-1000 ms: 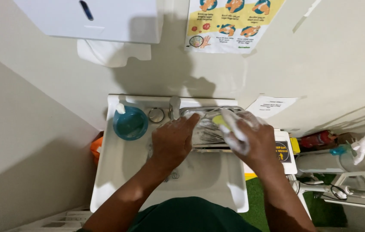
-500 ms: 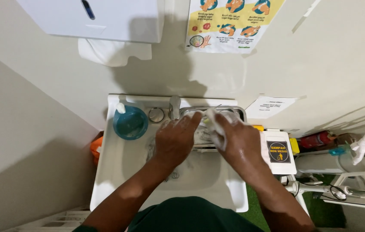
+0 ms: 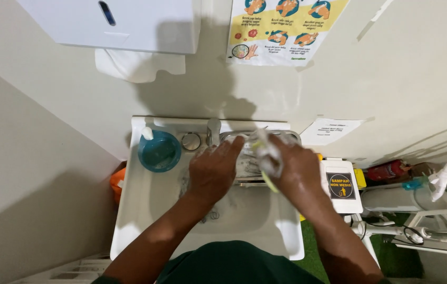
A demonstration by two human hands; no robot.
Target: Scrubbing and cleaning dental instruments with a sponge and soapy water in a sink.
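I look straight down at a white sink. My left hand rests flat, fingers stretched toward a metal tray of instruments that sits across the sink's back right. My right hand is closed around a foamy yellow-green sponge and presses it over the tray. Both hands are wet and soapy. What lies under the hands in the tray is mostly hidden.
A teal bowl stands on the sink's back left corner beside the tap. A white bin lid with a black and yellow label is at the right. A paper towel dispenser and a hand-washing poster hang on the wall.
My right hand with the sponge has slid left and inward over the tray, closer to my left hand, which has stayed almost still.
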